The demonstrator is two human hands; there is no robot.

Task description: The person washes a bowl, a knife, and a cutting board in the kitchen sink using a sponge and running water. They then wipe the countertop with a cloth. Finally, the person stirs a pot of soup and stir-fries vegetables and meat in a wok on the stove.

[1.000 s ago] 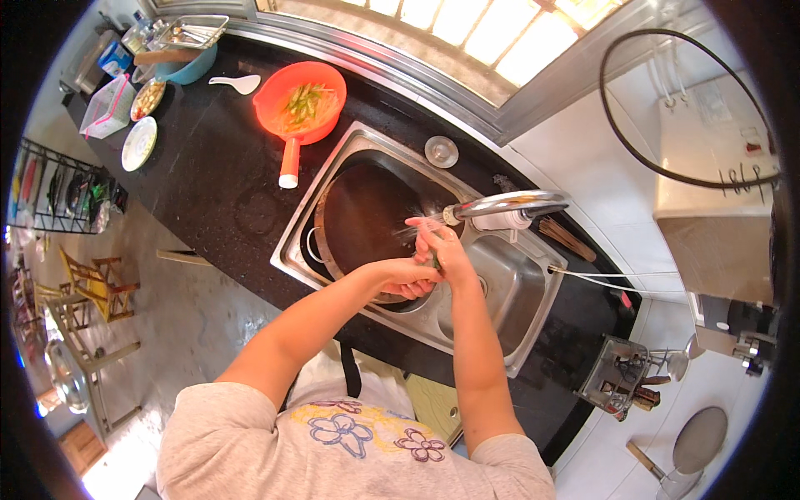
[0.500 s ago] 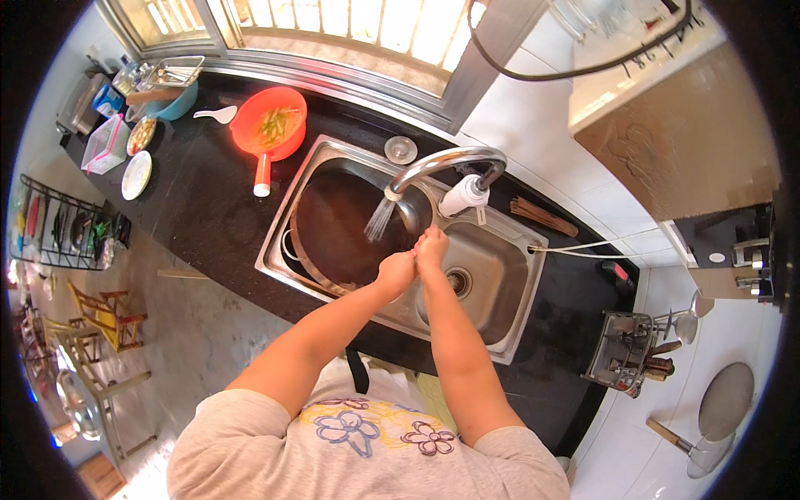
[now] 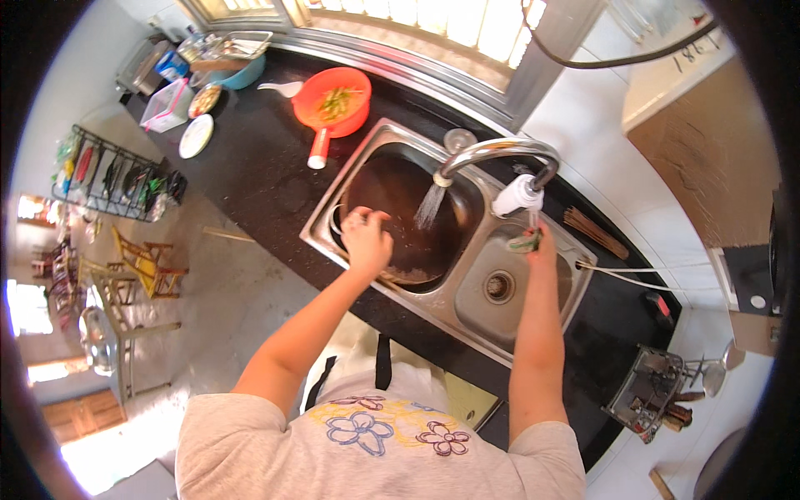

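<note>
A dark wok sits in the left basin, wet inside. Water sprays down into it from the curved chrome faucet. My left hand hovers above the wok's near left side, palm down, fingers loosely bent and apart, holding nothing. Over the right basin, my right hand pinches a small crumpled green-and-whitish piece that looks like a scouring pad. Just above that hand stands a white cylinder beside the faucet base; its kind is unclear. The right fingers are partly hidden.
An orange handled strainer with cut greens stands left of the sink, near a white spoon and a plate. A bundle of thin sticks lies behind the right basin. A utensil rack stands at right.
My hands, together near the sink divider before, have parted: the left went over the wok, the right to the right basin's far side. The whole view has shifted. Water keeps running.
</note>
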